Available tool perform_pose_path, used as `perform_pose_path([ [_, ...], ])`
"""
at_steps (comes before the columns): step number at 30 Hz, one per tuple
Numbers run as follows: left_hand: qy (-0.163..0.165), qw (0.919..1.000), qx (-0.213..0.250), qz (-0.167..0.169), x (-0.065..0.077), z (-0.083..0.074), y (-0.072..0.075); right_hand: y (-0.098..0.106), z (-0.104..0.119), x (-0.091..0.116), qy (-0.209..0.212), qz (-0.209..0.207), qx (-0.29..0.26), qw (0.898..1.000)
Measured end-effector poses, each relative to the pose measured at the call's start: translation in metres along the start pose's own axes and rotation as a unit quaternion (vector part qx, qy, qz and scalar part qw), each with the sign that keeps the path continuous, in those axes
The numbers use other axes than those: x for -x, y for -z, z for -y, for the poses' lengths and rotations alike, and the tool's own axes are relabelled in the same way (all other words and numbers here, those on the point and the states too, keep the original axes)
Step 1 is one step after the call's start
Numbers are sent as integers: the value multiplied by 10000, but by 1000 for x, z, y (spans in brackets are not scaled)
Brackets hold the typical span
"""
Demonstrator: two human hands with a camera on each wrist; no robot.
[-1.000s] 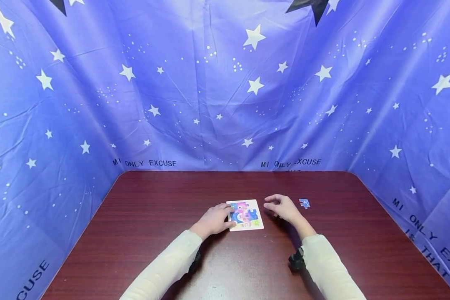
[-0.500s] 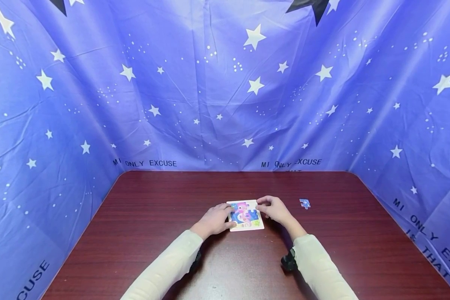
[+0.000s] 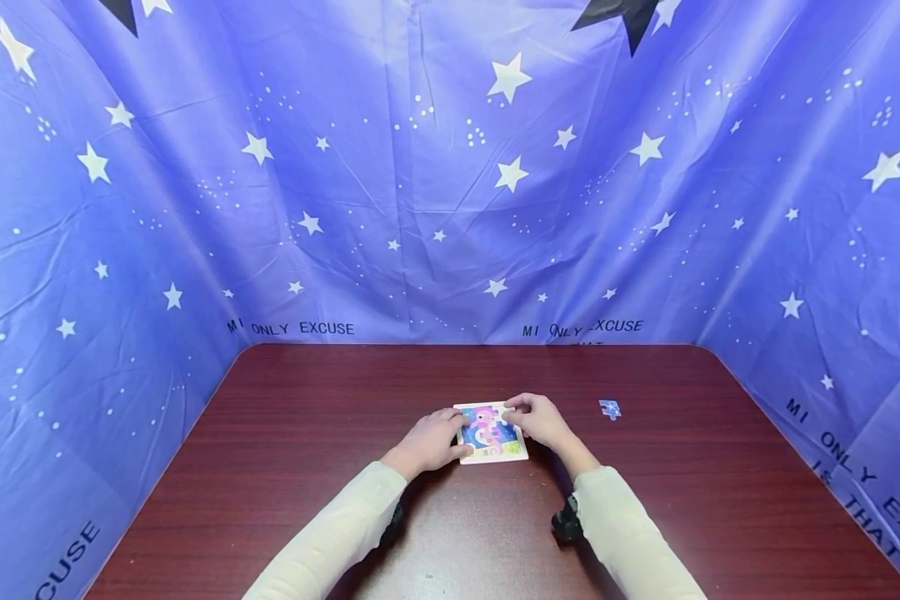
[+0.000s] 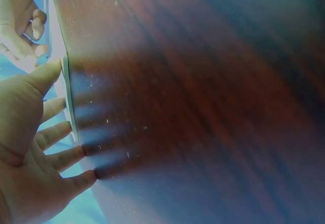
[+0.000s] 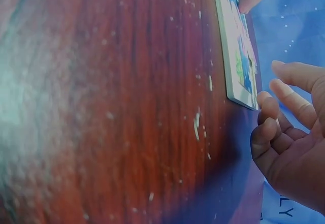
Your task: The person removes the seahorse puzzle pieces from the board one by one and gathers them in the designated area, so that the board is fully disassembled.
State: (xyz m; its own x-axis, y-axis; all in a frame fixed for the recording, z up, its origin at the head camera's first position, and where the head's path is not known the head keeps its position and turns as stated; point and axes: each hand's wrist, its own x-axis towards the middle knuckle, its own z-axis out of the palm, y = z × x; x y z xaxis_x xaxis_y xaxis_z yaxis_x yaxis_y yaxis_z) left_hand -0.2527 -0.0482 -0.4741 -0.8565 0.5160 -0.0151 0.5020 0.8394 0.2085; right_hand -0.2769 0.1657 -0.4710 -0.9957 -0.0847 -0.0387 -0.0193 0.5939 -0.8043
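Note:
A small square jigsaw puzzle board (image 3: pixel 493 457) with a white border and a pink and blue picture lies flat on the table. My left hand (image 3: pixel 429 437) rests at its left side, fingers spread and thumb on the near left corner. Over the board's upper right corner, my right hand (image 3: pixel 543 422) has its thumb and forefinger bent toward the picture; I cannot tell whether a piece is between them. In the right wrist view its other fingers (image 5: pixel 265 135) curl beside the board's end. One blue loose puzzle piece (image 3: pixel 610 409) lies to the right.
The dark red wooden table (image 3: pixel 345 383) reaches back to a blue curtain (image 3: pixel 390 167) printed with white stars, which also hangs along both sides. A black wrist camera (image 3: pixel 567 521) sits under the right sleeve.
My right hand has moved left from beside the board to over its upper right corner, covering part of the picture there. The left hand and the loose piece stay put.

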Motion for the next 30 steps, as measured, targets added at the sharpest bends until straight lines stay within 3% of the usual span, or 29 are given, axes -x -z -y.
perform_pose_path([
  [9,-20,10000,-7,-72,2,0,1,-8,2,-3,184,-181,406,9988],
  [30,-34,9998,127,-113,2,1,1,-21,3,-10,-1,-197,718,9972],
])
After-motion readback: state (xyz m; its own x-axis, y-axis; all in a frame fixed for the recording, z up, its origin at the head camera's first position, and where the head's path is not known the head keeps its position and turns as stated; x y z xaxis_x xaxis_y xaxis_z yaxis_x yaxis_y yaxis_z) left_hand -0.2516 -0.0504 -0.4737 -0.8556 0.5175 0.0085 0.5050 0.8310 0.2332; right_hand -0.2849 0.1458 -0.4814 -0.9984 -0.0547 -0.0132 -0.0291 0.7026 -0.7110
